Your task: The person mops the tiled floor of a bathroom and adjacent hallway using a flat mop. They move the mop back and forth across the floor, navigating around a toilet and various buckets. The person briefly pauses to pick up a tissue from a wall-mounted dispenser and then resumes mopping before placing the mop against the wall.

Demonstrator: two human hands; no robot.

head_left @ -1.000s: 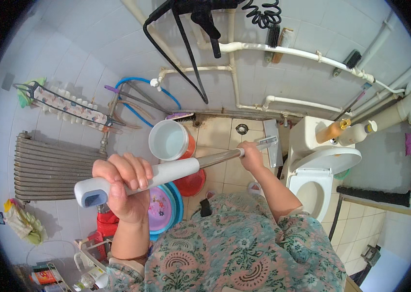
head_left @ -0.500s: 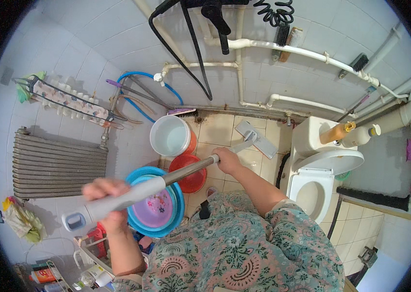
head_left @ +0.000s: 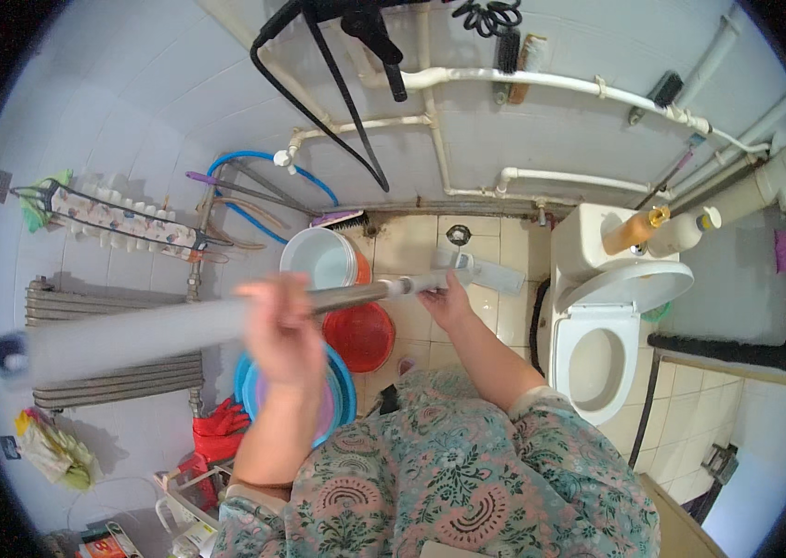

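Observation:
A flat mop slants across the view, its long white handle [head_left: 146,337] blurred at the left and a metal pole [head_left: 346,297] in the middle. Its pale flat head [head_left: 498,277] lies on the tiled floor near the drain. My left hand [head_left: 283,325], smeared by motion, is wrapped over the mop where the white handle meets the metal. Lower down, my right hand [head_left: 449,302] grips the pole near the head, fingers curled under it. Below the pole are a red basin [head_left: 358,337] and stacked blue basins [head_left: 344,395], partly hidden by my left forearm.
A white bucket [head_left: 320,259] stands behind the red basin. To the right is a toilet [head_left: 595,367] with its lid up and pump bottles [head_left: 636,231] on the tank. A radiator [head_left: 123,381] is on the left wall. Pipes [head_left: 523,82] run along the far wall.
The handle end has swung left and away from me, so the pole lies flatter. My left hand has moved right and farther away. The mop head has shifted slightly.

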